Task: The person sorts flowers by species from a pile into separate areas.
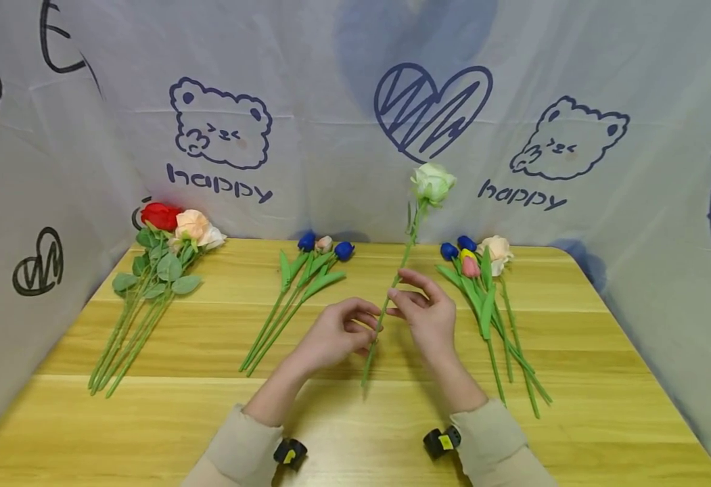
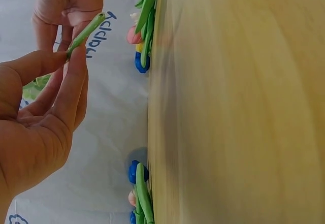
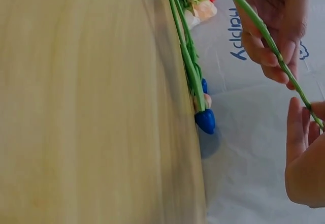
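Note:
A pale green-white artificial rose is held up above the table, its bloom at the top and its long green stem slanting down to the left. My left hand pinches the lower stem between thumb and fingers. Higher on the same stem, my right hand pinches it with thumb and fingertips. In the left wrist view the cut end of the stem pokes out past the left fingers. The right wrist view shows the stem running between both hands.
Red, peach and white roses lie at the left of the wooden table. Blue and pink tulips lie left of centre. On the right, blue, pink and yellow tulips lie with a cream rose. A printed cloth hangs behind.

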Available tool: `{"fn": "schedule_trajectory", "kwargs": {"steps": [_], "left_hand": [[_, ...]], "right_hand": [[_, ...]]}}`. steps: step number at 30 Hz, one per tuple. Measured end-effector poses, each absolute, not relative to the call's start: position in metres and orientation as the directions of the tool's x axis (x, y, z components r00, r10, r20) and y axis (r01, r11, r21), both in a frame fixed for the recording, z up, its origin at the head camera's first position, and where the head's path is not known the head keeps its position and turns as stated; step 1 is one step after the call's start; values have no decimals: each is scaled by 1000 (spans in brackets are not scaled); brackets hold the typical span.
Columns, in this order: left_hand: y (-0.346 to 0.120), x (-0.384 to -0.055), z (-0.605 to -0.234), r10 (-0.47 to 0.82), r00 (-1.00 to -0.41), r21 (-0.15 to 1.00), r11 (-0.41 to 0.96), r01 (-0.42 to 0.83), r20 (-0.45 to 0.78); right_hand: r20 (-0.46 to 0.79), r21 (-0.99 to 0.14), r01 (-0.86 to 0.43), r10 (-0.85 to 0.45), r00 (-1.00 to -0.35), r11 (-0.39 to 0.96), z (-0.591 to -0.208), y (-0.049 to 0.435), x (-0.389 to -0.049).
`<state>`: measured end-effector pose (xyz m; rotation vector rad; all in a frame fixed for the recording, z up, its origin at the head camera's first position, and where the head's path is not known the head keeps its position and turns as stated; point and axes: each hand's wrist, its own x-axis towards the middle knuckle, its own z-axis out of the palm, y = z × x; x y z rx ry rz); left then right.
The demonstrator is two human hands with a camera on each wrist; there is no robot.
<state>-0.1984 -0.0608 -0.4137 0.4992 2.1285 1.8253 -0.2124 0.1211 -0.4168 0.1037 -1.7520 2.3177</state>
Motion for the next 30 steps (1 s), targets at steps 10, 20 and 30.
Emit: {"fn": "schedule_trajectory", "kwargs": {"steps": [10, 20, 30], "left_hand": [[-70, -195, -412, 411, -911, 988, 146, 57, -8], [-96, -192, -411, 373, -928, 982, 169, 83, 14], [-133, -189, -410, 291, -957, 972, 226, 57, -12]], "right_hand": [[210, -960, -212, 31, -977, -180, -411, 126, -209], [255, -965, -257, 31, -966, -51, -405, 156, -209], [229, -963, -216, 67, -971, 164, -406, 219, -215]]}}
